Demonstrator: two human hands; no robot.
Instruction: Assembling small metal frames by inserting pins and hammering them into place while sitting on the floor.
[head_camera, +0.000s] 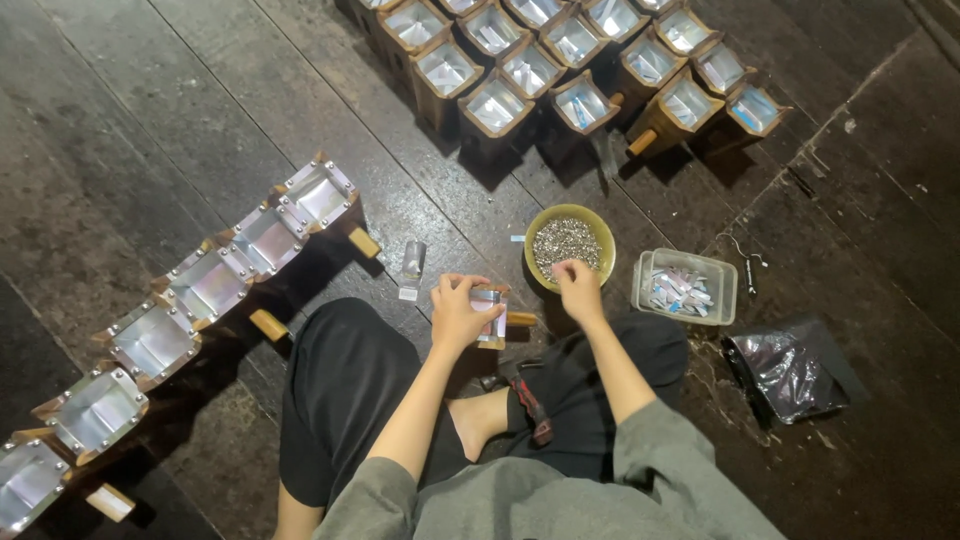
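Hands at the bowl and box
Left hand (457, 312) gripped a small metal-lined wooden box (491, 315), steadying it; right hand (578, 287) pinched, fingers together, over the yellow-green bowl of silvery bits (569, 243).

bowl (569, 243) ahead, tub (686, 285) right, left floor (150, 130) open

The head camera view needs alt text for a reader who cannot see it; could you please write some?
Seen from above, a person seated on a dark wooden floor holds a small metal-lined wooden box in the left hand while the right hand reaches into a yellow-green bowl of small grey pieces. Rows of similar boxes lie around.
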